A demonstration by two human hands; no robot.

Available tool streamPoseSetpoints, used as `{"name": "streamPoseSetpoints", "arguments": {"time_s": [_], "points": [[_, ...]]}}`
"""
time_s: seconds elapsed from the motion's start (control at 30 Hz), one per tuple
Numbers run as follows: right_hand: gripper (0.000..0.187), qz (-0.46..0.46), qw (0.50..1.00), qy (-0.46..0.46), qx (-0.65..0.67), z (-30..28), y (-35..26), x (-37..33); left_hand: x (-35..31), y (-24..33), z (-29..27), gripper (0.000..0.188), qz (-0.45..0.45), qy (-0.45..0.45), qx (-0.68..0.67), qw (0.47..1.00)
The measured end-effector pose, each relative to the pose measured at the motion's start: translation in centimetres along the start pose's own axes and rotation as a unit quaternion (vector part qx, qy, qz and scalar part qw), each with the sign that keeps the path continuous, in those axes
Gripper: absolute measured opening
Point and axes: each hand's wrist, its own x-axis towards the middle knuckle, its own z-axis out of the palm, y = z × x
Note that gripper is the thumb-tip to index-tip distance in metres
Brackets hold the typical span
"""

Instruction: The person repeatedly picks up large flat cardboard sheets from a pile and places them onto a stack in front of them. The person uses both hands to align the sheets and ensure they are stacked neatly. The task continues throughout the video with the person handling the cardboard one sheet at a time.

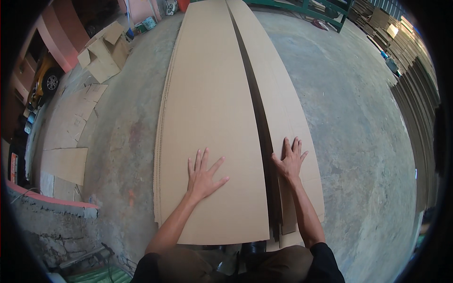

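Note:
A long stack of brown cardboard sheets (212,104) stretches away in front of me, its layered edges showing along the left side. My left hand (202,179) lies flat on the wide top sheet near its close end, fingers spread. To the right, past a dark lengthwise gap (257,106), runs a narrower cardboard panel (278,89). On that panel rests my right hand (289,162), fingers apart, its thumb reaching toward the gap. Neither hand grips anything. Beneath my right wrist a lower cardboard strip (287,212) shows beside the gap.
On the concrete floor (349,108) at left stand an open cardboard box (104,52) and flattened cardboard pieces (71,118). Stacks of flat cardboard (413,127) line the right side. A green metal frame (306,12) stands at the far end. A low broken wall (52,207) is at lower left.

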Motion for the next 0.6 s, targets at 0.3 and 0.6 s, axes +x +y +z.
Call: {"name": "streamPoseSetpoints", "arguments": {"time_s": [0.3,0.6], "points": [[0.08,0.011,1.0,0.024,0.009,0.9,-0.6,1.0,4.2,-0.8,-0.8,0.081,-0.038,-0.046,0.002,0.998],[0.087,-0.017,0.999,0.027,-0.018,0.5,-0.5,0.0,4.5,-1.0,-0.3,0.082,-0.047,-0.036,0.0,0.998]]}}
